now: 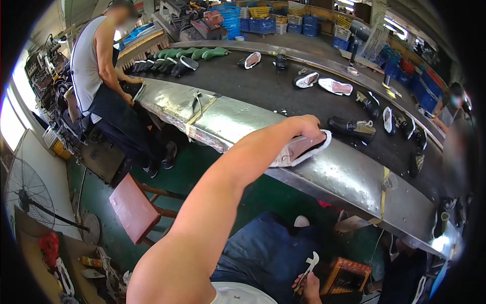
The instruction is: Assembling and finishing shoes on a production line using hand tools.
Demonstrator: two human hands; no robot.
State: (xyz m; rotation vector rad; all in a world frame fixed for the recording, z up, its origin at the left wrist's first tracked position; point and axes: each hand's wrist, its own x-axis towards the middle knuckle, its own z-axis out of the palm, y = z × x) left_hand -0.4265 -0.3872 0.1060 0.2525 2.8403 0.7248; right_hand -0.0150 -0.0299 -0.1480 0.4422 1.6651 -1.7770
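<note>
My left arm reaches far forward over the metal ledge. My left hand (310,125) is closed on the far end of a shoe upper (299,150), which lies bottom up with a pinkish insole and a white turned-in edge. Its near end juts over the ledge's front edge. Low in front of my body, my right hand (309,287) is wrapped round the handle of a silver hand tool (312,261) with a hooked, claw-like head. Just past the ledge, near my left hand, lies a black shoe (352,127).
A dark conveyor belt (223,81) carries several shoes and green lasts (192,52). Pliers (195,103) rest on the metal ledge (243,117). A person (93,66) stands at the left; another (448,111) is at the right. A pink-seated stool (134,207) and a fan (30,195) stand lower left.
</note>
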